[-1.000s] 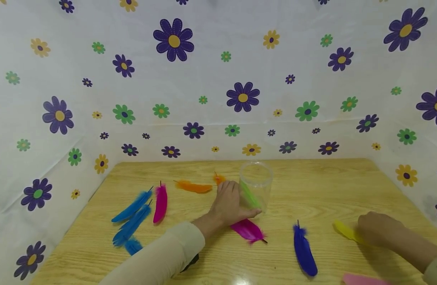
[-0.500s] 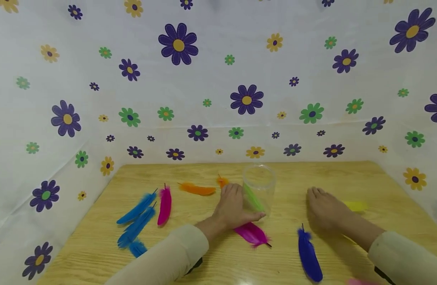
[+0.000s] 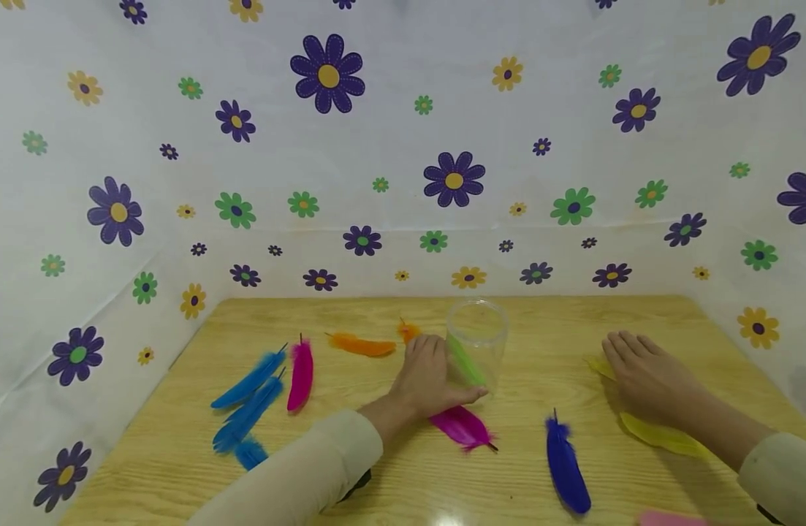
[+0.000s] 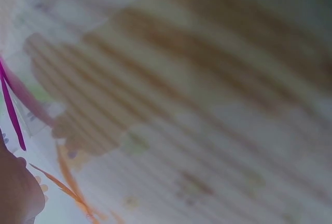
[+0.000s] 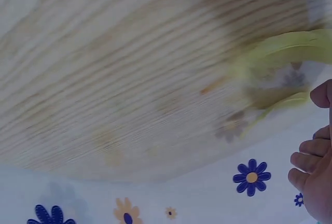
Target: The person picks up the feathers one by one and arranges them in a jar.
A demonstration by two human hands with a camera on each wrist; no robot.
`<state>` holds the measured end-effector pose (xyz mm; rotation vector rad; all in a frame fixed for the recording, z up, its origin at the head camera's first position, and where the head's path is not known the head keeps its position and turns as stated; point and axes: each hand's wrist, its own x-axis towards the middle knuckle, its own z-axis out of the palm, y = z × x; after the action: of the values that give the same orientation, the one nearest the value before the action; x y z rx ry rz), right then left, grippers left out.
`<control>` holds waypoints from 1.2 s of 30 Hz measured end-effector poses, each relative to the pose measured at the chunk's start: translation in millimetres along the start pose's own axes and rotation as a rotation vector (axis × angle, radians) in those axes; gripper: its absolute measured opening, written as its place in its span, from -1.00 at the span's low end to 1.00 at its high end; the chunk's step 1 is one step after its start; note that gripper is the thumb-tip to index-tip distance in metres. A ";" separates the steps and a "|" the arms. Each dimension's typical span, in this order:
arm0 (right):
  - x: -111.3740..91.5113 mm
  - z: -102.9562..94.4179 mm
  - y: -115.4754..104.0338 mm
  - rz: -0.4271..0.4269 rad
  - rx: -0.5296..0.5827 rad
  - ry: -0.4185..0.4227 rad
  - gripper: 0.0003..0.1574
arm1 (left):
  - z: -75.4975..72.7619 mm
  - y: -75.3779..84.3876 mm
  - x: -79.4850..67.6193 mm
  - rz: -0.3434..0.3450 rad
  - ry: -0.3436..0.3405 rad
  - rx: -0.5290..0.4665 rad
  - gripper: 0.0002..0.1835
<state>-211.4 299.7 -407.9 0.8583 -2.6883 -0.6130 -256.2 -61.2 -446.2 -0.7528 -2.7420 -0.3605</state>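
Observation:
My left hand holds the side of a clear plastic container, thumb stretched across its front base. A light green feather leans inside. Below that hand lies a magenta feather; an orange feather shows just behind its fingers. On the right, my right hand is spread low over the table with extended fingers, beside a yellow feather. Another yellow feather is partly covered by it. Both yellow feathers, one nearer, appear near the right hand in the right wrist view.
Blue feathers and a pink feather lie on the left of the wooden table. An orange feather lies farther back. A dark blue feather is front right, with something pink at the lower edge.
My right hand has gone left from the yellow feather, then back rightward, its fingers now extended. A second yellow feather shows at its fingers. My left hand has stayed at the container.

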 end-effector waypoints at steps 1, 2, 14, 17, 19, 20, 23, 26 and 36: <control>-2.4 1.1 1.2 0.000 -0.001 0.001 -0.23 | 0.4 -0.6 0.2 0.001 0.005 0.006 -0.14; -4.6 1.9 2.2 0.000 -0.001 0.002 -0.19 | 0.5 -0.7 0.2 0.002 0.008 0.010 -0.14; -18.7 17.4 7.9 -0.066 0.045 -0.019 -0.32 | 0.6 -0.1 -0.1 -0.006 0.002 0.009 -0.15; -19.0 22.6 7.0 -0.064 0.083 -0.054 -0.30 | 1.0 -0.2 -0.9 -0.009 0.000 0.010 -0.14; -18.0 25.5 7.0 -0.076 0.093 -0.054 -0.36 | 1.5 -0.5 -1.0 -0.007 0.002 0.023 -0.14; -17.2 26.9 7.0 -0.081 0.090 -0.051 -0.36 | 1.7 -0.7 -1.0 -0.006 0.004 0.028 -0.13; -13.3 29.0 7.2 -0.096 0.054 -0.022 -0.39 | 1.7 -0.9 -0.1 -0.009 -0.003 0.038 -0.09; -9.4 31.5 7.3 -0.094 0.036 0.020 -0.40 | -0.4 0.2 0.5 -0.017 -0.021 0.030 -0.07; -2.0 36.3 8.7 -0.092 0.044 0.096 -0.41 | -3.9 1.9 -0.1 -0.023 -0.034 0.025 -0.08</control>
<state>-227.0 318.8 -435.9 1.0017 -2.5965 -0.5198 -254.3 -60.8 -442.3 -0.7287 -2.7833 -0.3210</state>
